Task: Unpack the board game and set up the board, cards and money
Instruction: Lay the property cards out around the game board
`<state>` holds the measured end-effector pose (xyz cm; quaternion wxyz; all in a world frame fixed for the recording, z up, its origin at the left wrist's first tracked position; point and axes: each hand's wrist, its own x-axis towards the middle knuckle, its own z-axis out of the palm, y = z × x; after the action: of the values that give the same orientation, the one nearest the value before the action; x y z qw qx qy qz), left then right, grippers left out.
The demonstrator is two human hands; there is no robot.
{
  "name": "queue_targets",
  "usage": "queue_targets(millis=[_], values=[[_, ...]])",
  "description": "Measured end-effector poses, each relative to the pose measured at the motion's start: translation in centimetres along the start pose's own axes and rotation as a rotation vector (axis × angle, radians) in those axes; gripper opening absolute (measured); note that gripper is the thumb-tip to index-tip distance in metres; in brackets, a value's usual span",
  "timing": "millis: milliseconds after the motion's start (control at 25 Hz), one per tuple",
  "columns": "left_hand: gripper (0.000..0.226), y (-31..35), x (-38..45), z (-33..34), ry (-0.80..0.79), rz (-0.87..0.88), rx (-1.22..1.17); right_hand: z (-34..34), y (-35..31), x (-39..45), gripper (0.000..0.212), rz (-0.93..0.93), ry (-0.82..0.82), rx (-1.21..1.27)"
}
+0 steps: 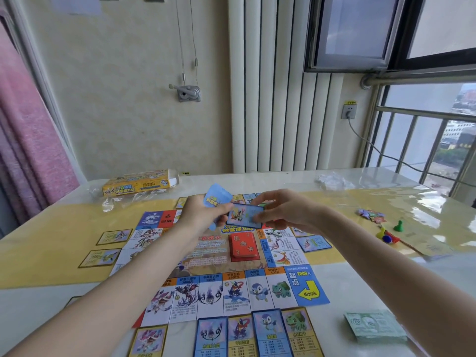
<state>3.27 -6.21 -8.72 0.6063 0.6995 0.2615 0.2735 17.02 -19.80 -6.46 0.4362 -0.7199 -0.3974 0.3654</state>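
While both hands meet above the board (257,284), the property cards are being dealt out.

In the head view the left hand (203,215) grips a small fan of blue cards (217,195) — a stock, it seems — and the right hand (286,210) pinches one card (246,215) at its edge, likely to draw it off and lay it beside its matching square. Cards already line the board's near edge; a red deck (243,246) sits at its centre, the money (374,325) near the table's right front corner, the box (140,182) at the far left.
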Motion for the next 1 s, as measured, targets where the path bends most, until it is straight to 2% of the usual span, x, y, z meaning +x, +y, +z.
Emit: queue_targets(millis=[120, 200, 280, 360, 440, 560, 680, 800, 1000], values=[[0.008, -0.7, 0.3, -0.7, -0.086, 0.051, 0.241, 1.5, -1.2, 0.7, 0.023, 0.005, -0.069, -0.422], [0.013, -1.4, 0.3, -1.7, -0.11, 0.032, 0.302, 3.1, -2.1, 2.3, 0.024, -0.081, 0.001, -0.686], [0.013, -2.0, 0.5, -3.3, 0.027, -0.02, 0.261, 4.9, -2.7, 4.1, 0.015, -0.151, 0.072, -0.615], [0.014, -2.2, 0.5, -5.6, 0.173, -0.072, 0.131, 6.2, -3.1, 5.6, 0.003, -0.15, 0.13, -0.294], [0.016, -2.1, 0.6, -8.1, 0.197, -0.127, 0.017, 7.6, -3.4, 6.7, 0.02, -0.131, 0.122, 0.044], [0.006, -1.9, 0.2, -11.0, 0.11, -0.194, 0.026, 10.9, -4.1, 8.3, 0.036, -0.155, 0.043, 0.242], [0.007, -2.4, 0.8, -14.6, 0.11, -0.208, 0.096, 14.2, -4.6, 10.2, 0.027, -0.194, 0.006, 0.206], [0.008, -2.9, 1.3, -18.8, 0.048, -0.251, 0.269, 15.9, -5.1, 12.0, 0.01, -0.253, 0.029, -0.043], [0.011, -4.3, 3.1, -21.9, 0.165, -0.257, 0.336, 18.1, -5.5, 14.5, 0.023, -0.219, -0.023, -0.269]])
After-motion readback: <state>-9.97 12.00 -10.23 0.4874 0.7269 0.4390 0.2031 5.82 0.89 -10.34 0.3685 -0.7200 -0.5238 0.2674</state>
